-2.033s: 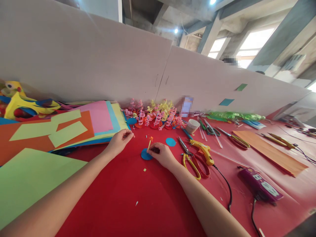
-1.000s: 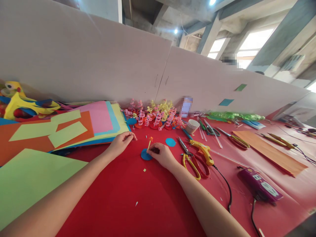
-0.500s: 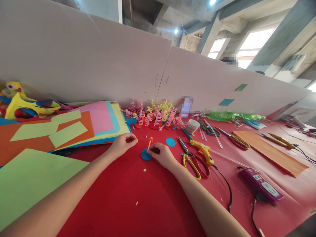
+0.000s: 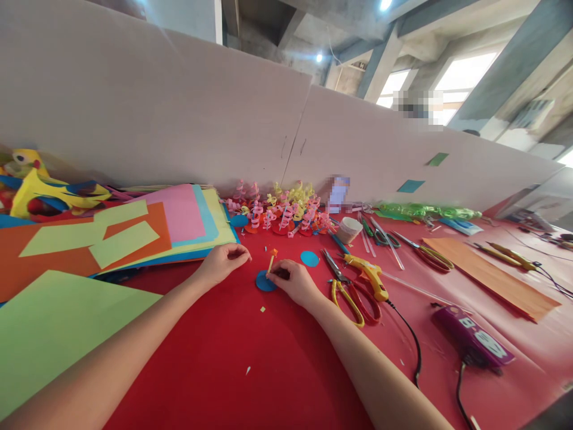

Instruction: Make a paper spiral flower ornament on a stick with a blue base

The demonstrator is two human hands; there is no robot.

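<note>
A blue paper disc (image 4: 264,282) lies on the red table, and a thin pale-yellow paper strip (image 4: 271,263) with a small orange piece (image 4: 274,253) at its top stands up from it. The fingers of my right hand (image 4: 295,282) are closed in a pinch at the strip's lower end, over the disc's right side. Left of the strip and apart from it is my left hand (image 4: 224,261), its fingers curled together with nothing visible in them. A second blue disc (image 4: 310,258) lies beyond my right hand.
Pink and yellow paper curls (image 4: 286,215) stand at the back. Coloured sheets (image 4: 134,233) are stacked on the left. To the right are scissors (image 4: 347,286), a yellow glue gun (image 4: 367,275), a paper cup (image 4: 349,230), and a purple corded device (image 4: 472,335).
</note>
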